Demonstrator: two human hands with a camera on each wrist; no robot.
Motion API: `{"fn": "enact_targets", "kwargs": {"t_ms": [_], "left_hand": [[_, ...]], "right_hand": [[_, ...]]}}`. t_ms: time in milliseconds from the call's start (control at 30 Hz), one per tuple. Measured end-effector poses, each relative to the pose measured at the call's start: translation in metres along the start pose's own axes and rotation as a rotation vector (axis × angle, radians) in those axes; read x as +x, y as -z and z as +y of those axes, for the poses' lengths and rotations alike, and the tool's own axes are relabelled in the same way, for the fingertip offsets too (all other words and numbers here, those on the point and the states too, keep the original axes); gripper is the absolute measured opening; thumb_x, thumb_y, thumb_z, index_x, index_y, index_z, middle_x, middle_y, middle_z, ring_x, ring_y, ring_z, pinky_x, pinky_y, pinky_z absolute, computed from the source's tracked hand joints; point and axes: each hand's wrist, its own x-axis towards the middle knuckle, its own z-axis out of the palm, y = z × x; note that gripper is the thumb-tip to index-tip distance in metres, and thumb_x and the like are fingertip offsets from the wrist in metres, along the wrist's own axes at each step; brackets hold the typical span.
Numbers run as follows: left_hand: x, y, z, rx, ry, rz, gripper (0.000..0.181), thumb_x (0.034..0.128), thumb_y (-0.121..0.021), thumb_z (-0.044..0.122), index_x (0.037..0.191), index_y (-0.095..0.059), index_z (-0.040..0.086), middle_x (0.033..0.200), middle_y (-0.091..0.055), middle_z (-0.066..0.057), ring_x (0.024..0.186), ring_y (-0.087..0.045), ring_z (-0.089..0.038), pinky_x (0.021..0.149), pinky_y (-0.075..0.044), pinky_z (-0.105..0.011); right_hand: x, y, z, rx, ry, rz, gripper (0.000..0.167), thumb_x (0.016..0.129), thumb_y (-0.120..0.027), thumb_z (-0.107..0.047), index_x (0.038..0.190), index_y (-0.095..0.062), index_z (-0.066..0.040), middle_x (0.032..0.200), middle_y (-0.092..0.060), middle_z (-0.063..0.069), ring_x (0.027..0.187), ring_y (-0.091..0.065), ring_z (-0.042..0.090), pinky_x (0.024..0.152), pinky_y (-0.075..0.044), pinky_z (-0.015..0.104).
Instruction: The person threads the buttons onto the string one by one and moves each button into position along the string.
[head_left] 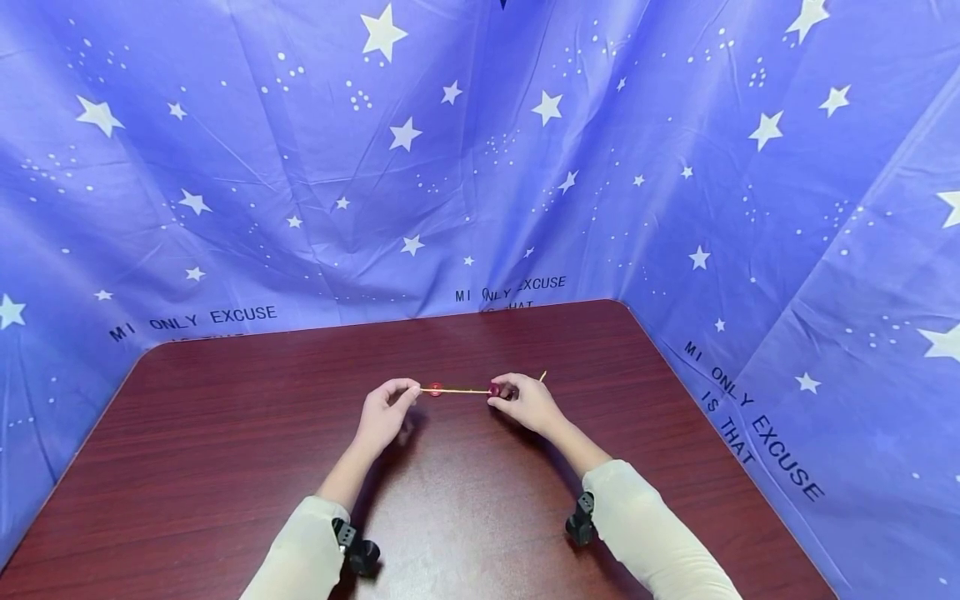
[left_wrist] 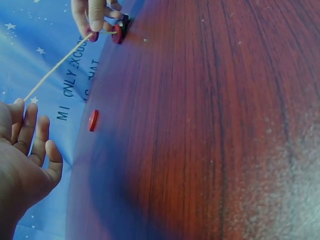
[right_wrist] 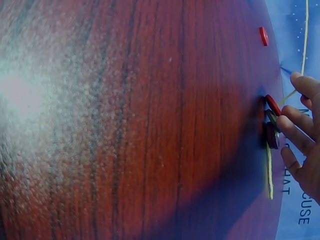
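Observation:
My left hand pinches one end of a thin yellow string between thumb and fingertips. The string runs taut across to my right hand, which pinches a dark red button threaded on it. Below the right fingers, in the right wrist view, a red button, a dark greenish one and a dark purple one sit close together along the string. The string's loose tail extends past them. Another red button lies on the table between the hands, apart from both.
The dark red wood-grain table has rounded far corners. A blue curtain with white stars and printed words hangs behind it and along its sides. Black wrist cameras are strapped over both light sleeves.

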Motion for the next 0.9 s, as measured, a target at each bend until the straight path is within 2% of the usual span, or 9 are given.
{"fn": "enact_targets", "kwargs": {"t_ms": [133,300,367,600,800,900], "left_hand": [[0.000,0.000,0.000,0.004,-0.008,0.005,0.020,0.0893,-0.063,0.017,0.099,-0.066,0.000,0.090,-0.064,-0.024,0.078,-0.061,-0.028,0.063,-0.046,-0.019],[0.000,0.000,0.000,0.004,-0.007,0.002,0.015,0.0895,-0.063,0.017,0.096,-0.067,0.004,0.091,-0.063,-0.026,0.079,-0.060,-0.036,0.059,-0.046,-0.020],[-0.001,0.000,0.001,-0.001,-0.005,0.003,0.015,0.0894,-0.063,0.017,0.096,-0.067,0.004,0.090,-0.063,-0.025,0.077,-0.060,-0.034,0.059,-0.046,-0.020],[0.000,0.001,0.003,-0.037,0.021,-0.003,0.019,0.0887,-0.064,0.015,0.099,-0.066,-0.001,0.078,-0.062,-0.012,0.051,-0.055,-0.017,0.057,-0.049,-0.027],[-0.010,0.002,0.024,-0.018,0.025,-0.009,0.020,0.0892,-0.062,0.009,0.101,-0.064,-0.007,0.072,-0.060,0.004,0.056,-0.053,-0.004,0.063,-0.049,-0.024],[-0.012,0.002,0.030,-0.017,0.017,-0.016,0.021,0.0898,-0.060,0.007,0.102,-0.062,-0.010,0.072,-0.060,0.003,0.051,-0.051,-0.003,0.058,-0.051,-0.028]], "right_hand": [[0.000,0.000,0.000,-0.014,0.025,0.011,0.031,0.076,-0.077,-0.021,0.103,-0.069,-0.009,0.081,-0.066,0.000,0.067,-0.055,0.008,0.061,-0.044,0.020],[-0.001,0.001,0.000,-0.017,0.043,0.020,0.031,0.075,-0.078,-0.021,0.102,-0.070,-0.008,0.086,-0.066,0.003,0.068,-0.054,0.010,0.063,-0.044,0.021],[-0.001,0.001,0.000,-0.017,0.045,0.020,0.031,0.074,-0.078,-0.021,0.102,-0.070,-0.009,0.087,-0.065,0.003,0.067,-0.053,0.009,0.063,-0.043,0.020],[0.000,-0.002,0.003,-0.052,0.041,0.031,0.032,0.074,-0.078,-0.023,0.102,-0.070,-0.010,0.088,-0.064,0.001,0.067,-0.051,0.007,0.063,-0.043,0.020],[-0.002,-0.003,0.005,-0.097,0.042,0.028,0.032,0.074,-0.078,-0.024,0.102,-0.071,-0.011,0.091,-0.065,0.001,0.070,-0.050,0.008,0.065,-0.042,0.024],[-0.003,-0.004,0.006,-0.104,0.040,0.021,0.033,0.074,-0.078,-0.025,0.103,-0.070,-0.011,0.094,-0.065,0.002,0.073,-0.051,0.009,0.067,-0.043,0.025]]}}
